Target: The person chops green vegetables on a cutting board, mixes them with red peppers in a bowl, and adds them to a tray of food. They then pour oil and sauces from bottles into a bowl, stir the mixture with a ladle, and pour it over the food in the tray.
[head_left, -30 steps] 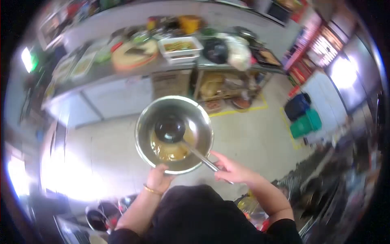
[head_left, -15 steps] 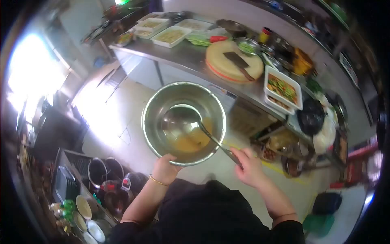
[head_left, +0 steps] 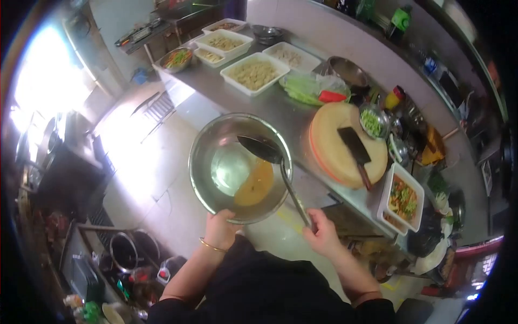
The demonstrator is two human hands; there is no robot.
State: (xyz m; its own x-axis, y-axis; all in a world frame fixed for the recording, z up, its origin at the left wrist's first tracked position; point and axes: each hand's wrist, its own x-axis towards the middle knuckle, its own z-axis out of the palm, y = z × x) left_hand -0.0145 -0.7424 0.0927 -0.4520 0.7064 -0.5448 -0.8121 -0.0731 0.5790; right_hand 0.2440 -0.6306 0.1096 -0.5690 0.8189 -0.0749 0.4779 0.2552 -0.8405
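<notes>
My left hand (head_left: 222, 229) grips the near rim of a large metal bowl (head_left: 208, 191), its thumb over the edge and its fingers hidden beneath. The bowl is tilted, and a yellowish-brown liquid (head_left: 256, 185) pools on its right side. In my right hand (head_left: 321, 233) is the handle end of a long metal ladle (head_left: 292, 192). The ladle's head reaches into the bowl, above the liquid, and its shaft crosses the right rim.
A steel counter (head_left: 208, 89) runs along the far side. On it are a round cutting board (head_left: 329, 146) with a cleaver (head_left: 353, 146), white food trays (head_left: 258, 90), bagged greens (head_left: 305, 89) and a tray of mixed vegetables (head_left: 402, 197). Pots (head_left: 125, 251) stand low at left.
The view has turned and come closer to the counter. The bowl has tipped, with the liquid shifted to its right side. The ladle's head has turned and sits higher in the bowl.
</notes>
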